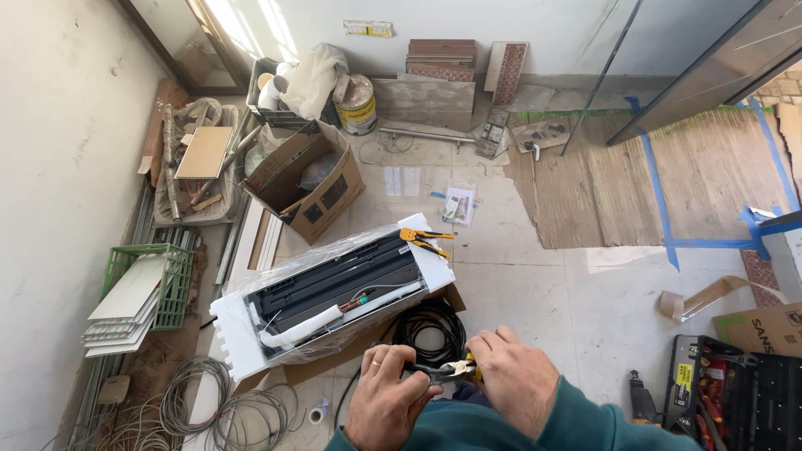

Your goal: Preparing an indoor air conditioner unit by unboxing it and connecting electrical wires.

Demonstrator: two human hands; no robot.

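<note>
Renovation site, stacked tiles (441,59), floor cardboard (618,179), toolbox (735,401)

We look down on a pale tiled floor (535,292), sunlit in patches. Taking the open cardboard box (305,179) as our landmark: left of it a white plastered wall (58,150) runs the length of the room, with a green crate (175,288) of white boards at its foot. Behind the box stands a paint bucket (357,104) against the far white wall (543,25). Well to the right of the box, corrugated cardboard sheeting (668,179) covers the floor, edged with blue tape (660,196).
</note>
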